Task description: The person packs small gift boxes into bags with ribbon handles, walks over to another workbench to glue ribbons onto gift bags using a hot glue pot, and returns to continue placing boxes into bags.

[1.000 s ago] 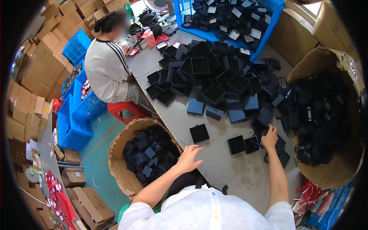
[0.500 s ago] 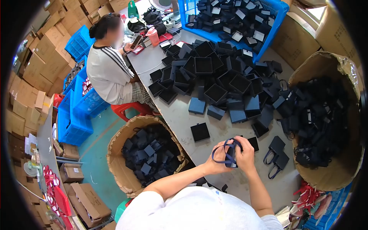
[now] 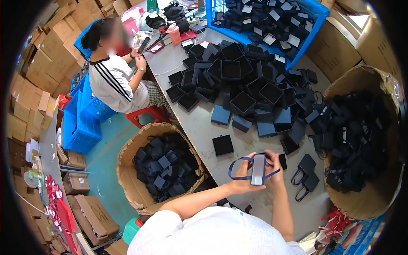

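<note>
Over the table's near part, a small dark blue gift bag [image 3: 258,169] with ribbon handles is held with its mouth opened towards me, showing a pale inside. My left hand [image 3: 242,175] grips its left side, a ribbon loop hanging out over the fingers. On the other side my right hand [image 3: 274,170] closes around the bag's right edge, its fingertips slightly blurred. A black open box tray [image 3: 222,145] lies to the upper left of my hands. Right of them rest two flat gift bags [image 3: 307,176] with ribbon handles. Another black piece [image 3: 282,161] is partly hidden behind my right hand.
A heap of dark boxes [image 3: 242,85] covers the table's middle, with a blue crate [image 3: 325,17] of boxes behind. Large cartons of dark items stand right [image 3: 361,204] and lower left [image 3: 123,170]. A seated person [image 3: 121,80] holds a phone at left.
The gift bag has been opened and turned so its pale inside faces me; its ribbon handles now spread to both sides. The seated person has shifted and brought both hands forward.
</note>
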Tool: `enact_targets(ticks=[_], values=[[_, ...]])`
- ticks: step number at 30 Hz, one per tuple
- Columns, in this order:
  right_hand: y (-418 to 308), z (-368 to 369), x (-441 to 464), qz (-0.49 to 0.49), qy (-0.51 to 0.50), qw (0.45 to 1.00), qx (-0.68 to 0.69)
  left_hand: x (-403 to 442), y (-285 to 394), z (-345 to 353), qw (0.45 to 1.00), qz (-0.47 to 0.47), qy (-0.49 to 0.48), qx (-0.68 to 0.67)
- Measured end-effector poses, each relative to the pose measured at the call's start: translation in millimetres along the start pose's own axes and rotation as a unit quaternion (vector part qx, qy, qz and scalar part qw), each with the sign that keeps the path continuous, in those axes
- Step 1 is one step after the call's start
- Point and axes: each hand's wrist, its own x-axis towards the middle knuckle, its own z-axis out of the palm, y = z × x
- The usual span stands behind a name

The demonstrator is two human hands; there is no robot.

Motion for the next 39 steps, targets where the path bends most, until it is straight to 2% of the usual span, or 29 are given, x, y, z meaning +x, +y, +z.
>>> enact_targets(ticks=[1, 2, 4, 5, 6, 7, 8, 10, 11, 12, 15, 17, 18, 20, 23, 26, 28, 30, 31, 33, 34, 36, 39], values=[[10, 0, -1, 0.045, -0.054, 0.997, 0.016, 2, -1, 0, 1.000, -0.002, 0.004, -0.003], [18, -1, -4, 0.069, -0.058, 0.996, 0.017, 3, -3, 0, 0.999, 0.038, 0.008, 0.034], [12, -14, -2, 0.099, -0.082, 0.991, 0.034, 5, -6, 0, 0.988, 0.110, 0.006, 0.104], [13, -29, -2, 0.094, -0.110, 0.986, 0.089, 6, -8, -12, 0.984, 0.106, -0.016, 0.139], [12, -37, -2, 0.090, 0.021, 0.993, 0.075, 5, -11, -32, 0.980, 0.099, -0.041, 0.168], [5, -43, -2, 0.073, 0.071, 0.993, 0.052, -1, -20, -49, 0.950, 0.097, -0.050, 0.292], [1, -52, -6, 0.055, 0.117, 0.991, 0.029, -13, -36, -67, 0.950, 0.052, -0.035, 0.304], [8, -80, -8, 0.000, 0.167, 0.986, 0.000, -35, -75, -107, 0.922, -0.011, 0.055, 0.384], [2, -80, -17, 0.010, 0.166, 0.986, 0.014, -43, -92, -122, 0.907, -0.037, 0.115, 0.403], [1, -86, -22, 0.016, 0.160, 0.987, 0.025, -45, -94, -133, 0.902, -0.061, 0.138, 0.404], [5, -86, -27, 0.028, 0.165, 0.985, 0.041, -32, -103, -138, 0.899, -0.057, 0.147, 0.408], [7, -75, -28, 0.025, 0.161, 0.985, 0.056, -5, -97, -130, 0.892, -0.020, 0.065, 0.446], [7, -71, -27, 0.030, 0.161, 0.985, 0.050, 9, -96, -132, 0.894, -0.018, 0.064, 0.443], [8, -64, -26, 0.013, 0.169, 0.985, 0.010, 35, -93, -137, 0.833, -0.025, -0.142, 0.534], [7, -57, -26, 0.000, 0.159, 0.987, -0.023, 73, -100, -153, 0.746, -0.004, -0.344, 0.571], [7, -54, -31, -0.003, 0.158, 0.987, -0.035, 91, -94, -153, 0.728, -0.052, -0.404, 0.551], [8, -53, -34, -0.009, 0.166, 0.986, -0.028, 88, -112, -157, 0.725, -0.008, -0.392, 0.566], [7, -54, -41, -0.004, 0.189, 0.982, -0.027, 83, -120, -157, 0.752, -0.064, -0.374, 0.539], [9, -58, -41, -0.006, 0.190, 0.981, -0.023, 79, -119, -157, 0.750, -0.061, -0.376, 0.541], [14, -71, -44, -0.004, 0.190, 0.981, -0.028, 67, -111, -157, 0.805, 0.025, -0.294, 0.515], [12, -70, -48, -0.008, 0.195, 0.981, -0.025, 62, -97, -150, 0.803, 0.030, -0.298, 0.515], [0, -67, -57, -0.003, 0.245, 0.969, -0.028, 56, -43, -130, 0.903, 0.022, -0.194, 0.382], [-4, -72, -62, -0.013, 0.257, 0.966, -0.029, 48, 63, -112, 0.927, 0.091, -0.146, 0.334]])
